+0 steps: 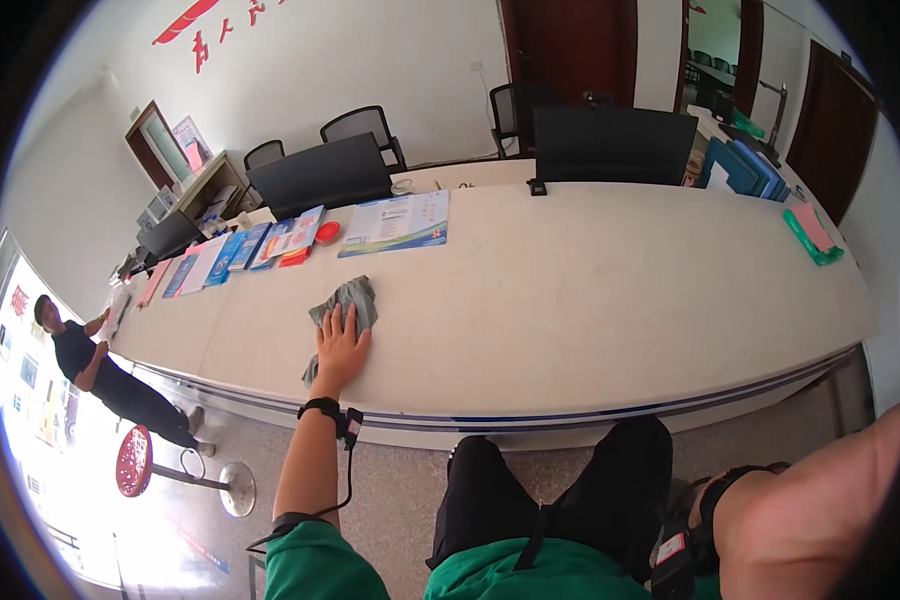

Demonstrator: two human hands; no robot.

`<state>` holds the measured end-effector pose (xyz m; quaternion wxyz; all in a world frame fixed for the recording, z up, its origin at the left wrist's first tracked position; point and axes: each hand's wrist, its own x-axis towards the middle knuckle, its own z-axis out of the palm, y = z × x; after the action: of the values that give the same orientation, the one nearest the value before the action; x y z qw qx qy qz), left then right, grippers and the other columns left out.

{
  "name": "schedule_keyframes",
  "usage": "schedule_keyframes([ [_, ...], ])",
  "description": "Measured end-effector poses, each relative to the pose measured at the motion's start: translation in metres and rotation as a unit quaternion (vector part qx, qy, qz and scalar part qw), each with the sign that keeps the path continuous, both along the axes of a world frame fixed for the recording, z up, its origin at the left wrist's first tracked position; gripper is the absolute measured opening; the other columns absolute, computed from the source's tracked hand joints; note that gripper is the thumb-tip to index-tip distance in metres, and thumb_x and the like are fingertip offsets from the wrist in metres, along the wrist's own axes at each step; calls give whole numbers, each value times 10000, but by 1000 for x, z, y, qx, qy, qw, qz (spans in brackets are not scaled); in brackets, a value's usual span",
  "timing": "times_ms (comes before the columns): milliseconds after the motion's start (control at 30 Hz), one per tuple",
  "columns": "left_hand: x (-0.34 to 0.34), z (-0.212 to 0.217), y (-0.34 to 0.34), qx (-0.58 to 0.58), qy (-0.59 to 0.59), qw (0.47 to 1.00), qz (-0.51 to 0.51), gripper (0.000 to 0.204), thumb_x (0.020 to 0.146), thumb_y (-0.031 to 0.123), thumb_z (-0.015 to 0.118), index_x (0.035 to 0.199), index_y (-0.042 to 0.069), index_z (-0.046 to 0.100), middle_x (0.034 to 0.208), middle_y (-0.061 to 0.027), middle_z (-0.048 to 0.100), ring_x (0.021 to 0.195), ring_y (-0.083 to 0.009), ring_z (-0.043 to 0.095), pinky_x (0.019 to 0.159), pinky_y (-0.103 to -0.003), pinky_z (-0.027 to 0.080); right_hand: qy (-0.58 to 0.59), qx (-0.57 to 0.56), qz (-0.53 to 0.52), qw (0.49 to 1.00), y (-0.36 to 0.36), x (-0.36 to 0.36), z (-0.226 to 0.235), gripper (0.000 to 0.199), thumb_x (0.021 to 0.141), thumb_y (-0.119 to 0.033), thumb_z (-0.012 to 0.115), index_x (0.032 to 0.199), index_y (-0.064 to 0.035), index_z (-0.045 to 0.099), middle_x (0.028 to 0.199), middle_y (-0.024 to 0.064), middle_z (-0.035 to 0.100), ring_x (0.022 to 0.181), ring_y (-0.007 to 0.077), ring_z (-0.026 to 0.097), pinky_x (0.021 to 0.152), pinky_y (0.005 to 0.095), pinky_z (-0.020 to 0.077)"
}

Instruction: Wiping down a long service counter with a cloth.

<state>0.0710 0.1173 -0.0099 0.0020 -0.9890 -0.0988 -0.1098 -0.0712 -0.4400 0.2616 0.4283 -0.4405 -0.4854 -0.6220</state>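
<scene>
My left hand (341, 350) lies flat on a crumpled grey cloth (358, 296), its fingers stretched out and pressing it to the pale counter top (570, 310). Part of the cloth pokes out beside my wrist, and the palm hides the rest. A black band with a small device (350, 425) and a cable sits on that wrist. At the lower right my right forearm (820, 500) is bent beside my thigh; the hand itself is out of sight behind the strap and device there.
Brochures (232, 255), a red round container (328, 233) and a large printed sheet (395, 222) lie beyond the cloth. Two monitors (615, 145) back onto the counter. Blue folders (745, 168) and a green-and-pink item (813, 233) are at right. A person (100, 360) stands far left near a red stool (134, 461).
</scene>
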Motion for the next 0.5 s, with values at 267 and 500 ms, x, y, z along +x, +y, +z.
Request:
schedule_keyframes([
  [267, 0, 2, -1, -9, -2, 1000, -3, 686, 1006, 469, 470, 1599, 161, 315, 1647, -180, 291, 1527, -395, 225, 1233, -577, 151, -5, 5, -1, 1000, -3, -15, 5, 455, 966, -134, 501, 1391, 4, 417, 1398, 276, 505, 1315, 397, 490, 1124, 541, 345],
  [500, 0, 5, -2, -8, 13, 1000, 5, 677, 1017, 463, 459, 1607, 174, 294, 1657, -169, 270, 1531, -393, 214, 1234, -563, 153, -11, 3, -5, 1000, -5, -22, 9, 432, 961, -112, 493, 1370, 9, 423, 1373, 284, 516, 1292, 400, 504, 1105, 540, 365],
])
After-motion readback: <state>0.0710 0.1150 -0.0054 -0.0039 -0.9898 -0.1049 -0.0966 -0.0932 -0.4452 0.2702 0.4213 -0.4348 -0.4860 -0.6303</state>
